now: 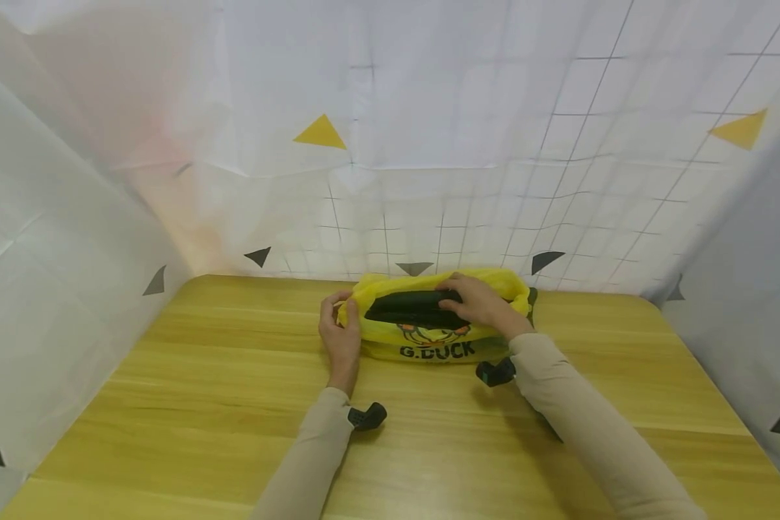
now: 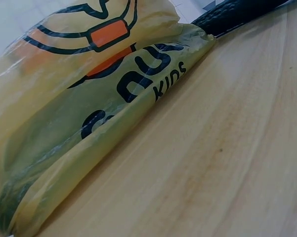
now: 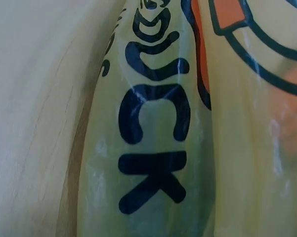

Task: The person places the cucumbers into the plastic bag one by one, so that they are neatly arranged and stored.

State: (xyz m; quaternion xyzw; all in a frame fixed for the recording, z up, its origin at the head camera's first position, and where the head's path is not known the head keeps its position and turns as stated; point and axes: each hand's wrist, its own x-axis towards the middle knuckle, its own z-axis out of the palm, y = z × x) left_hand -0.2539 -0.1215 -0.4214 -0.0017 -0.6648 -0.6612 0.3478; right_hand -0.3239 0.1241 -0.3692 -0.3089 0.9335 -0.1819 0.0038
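Observation:
A yellow plastic bag (image 1: pixel 442 352) printed "G.DUCK" lies on its side lengthwise on the table, its mouth spread upward. My left hand (image 1: pixel 339 334) grips the left end of its rim, thumb on the near side. In the bag's mouth is a long, very dark green thing (image 1: pixel 403 308), tapered at its left end. My right hand (image 1: pixel 477 302) holds the right part of that thing from above, its fingers curled over it. Both wrist views show the bag (image 3: pixel 153 118) close up, with no hand in sight; something greenish shows through the plastic in the left wrist view.
Another dark thing with a dimpled surface (image 2: pixel 237 17) lies just beyond the bag's right end. A wooden table (image 1: pixel 201 404) carries everything, with white sheeting (image 1: pixel 416 101) behind it and on both sides. Black wrist cameras (image 1: pixel 367 417) hang under both sleeves.

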